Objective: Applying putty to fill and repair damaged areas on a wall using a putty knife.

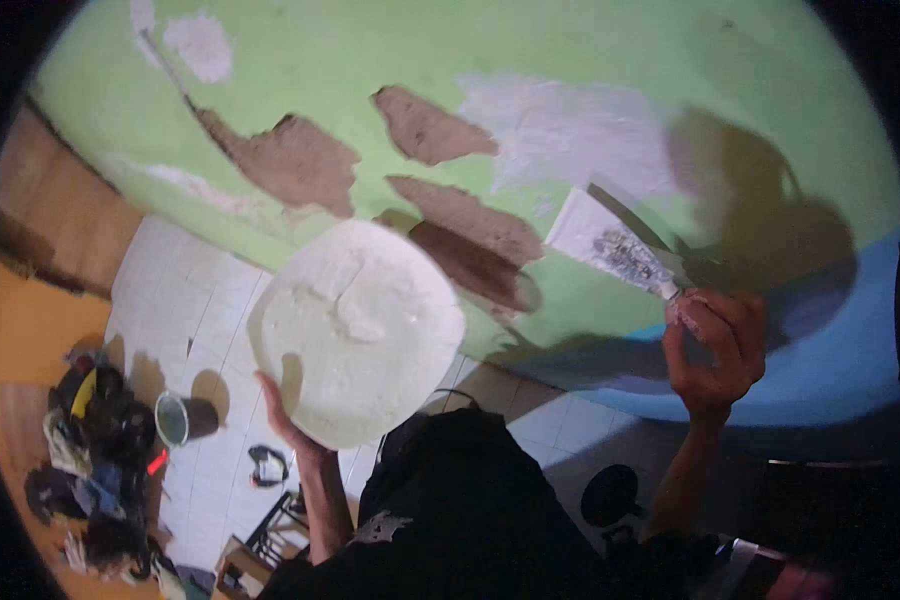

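My right hand (715,345) grips a putty knife (615,245), its broad blade smeared with white and held close to the green wall (590,40). From below, my left hand (295,425) supports a pale plate (430,390) whose face carries creamy white putty (355,310); most of its fingers are hidden under the plate. Beyond the plate, bare brown patches (295,160) show where paint is gone from the wall. A wide white filled patch (580,135) lies above the blade, apart from it.
A bucket (185,418) stands on the white tiled floor (210,310) at left. Beside it a heap of bags and cloths (100,450) lies along the orange wall (15,345). A wooden stool or frame (245,565) is near my left forearm. The wall's lower band (840,370) is blue.
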`<state>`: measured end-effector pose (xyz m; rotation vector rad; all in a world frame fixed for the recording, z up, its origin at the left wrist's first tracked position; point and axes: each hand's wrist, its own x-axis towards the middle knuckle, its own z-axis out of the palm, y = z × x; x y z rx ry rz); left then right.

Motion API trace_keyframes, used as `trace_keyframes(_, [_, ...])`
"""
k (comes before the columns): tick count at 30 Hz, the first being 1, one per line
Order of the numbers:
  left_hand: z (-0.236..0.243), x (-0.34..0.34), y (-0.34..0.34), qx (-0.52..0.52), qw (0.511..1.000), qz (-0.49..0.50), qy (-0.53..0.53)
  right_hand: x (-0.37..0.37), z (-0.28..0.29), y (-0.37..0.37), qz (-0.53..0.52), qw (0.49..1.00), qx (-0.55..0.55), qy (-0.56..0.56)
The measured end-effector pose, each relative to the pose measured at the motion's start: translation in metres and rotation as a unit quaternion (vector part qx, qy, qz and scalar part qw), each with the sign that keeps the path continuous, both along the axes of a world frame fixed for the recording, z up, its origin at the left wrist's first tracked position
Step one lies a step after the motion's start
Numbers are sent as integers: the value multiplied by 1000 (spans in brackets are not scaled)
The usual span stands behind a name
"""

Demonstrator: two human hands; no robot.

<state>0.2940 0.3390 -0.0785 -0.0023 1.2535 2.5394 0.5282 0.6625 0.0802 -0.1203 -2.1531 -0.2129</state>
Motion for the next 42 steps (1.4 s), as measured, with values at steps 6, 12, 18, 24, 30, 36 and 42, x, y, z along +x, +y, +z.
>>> trace_keyframes(6, [1, 3, 0, -18, 998, 22, -48, -55, -30, -41, 131, 967, -207, -73])
trace_keyframes(12, [-16, 1, -9, -49, 996, 30, -71, -107, -58, -37, 152, 889, -400, -164])
trace_keyframes(18, [-26, -5, -14, -53, 996, 47, -55, -145, -71, -21, 230, 857, -362, -285])
trace_keyframes(24, [-47, -16, -15, -78, 990, 98, -69, -169, -116, -17, 288, 818, -395, -304])
trace_keyframes(30, [-55, -9, -22, -99, 981, 142, -82, -151, -94, -31, 252, 889, -352, -148])
trace_keyframes(36, [-39, -19, -10, -65, 994, 75, -37, -64, -5, -58, 560, 674, -170, 450])
trace_keyframes(42, [-46, -25, -31, -58, 998, 20, -3, -22, -23, -71, 451, 756, -145, 452])
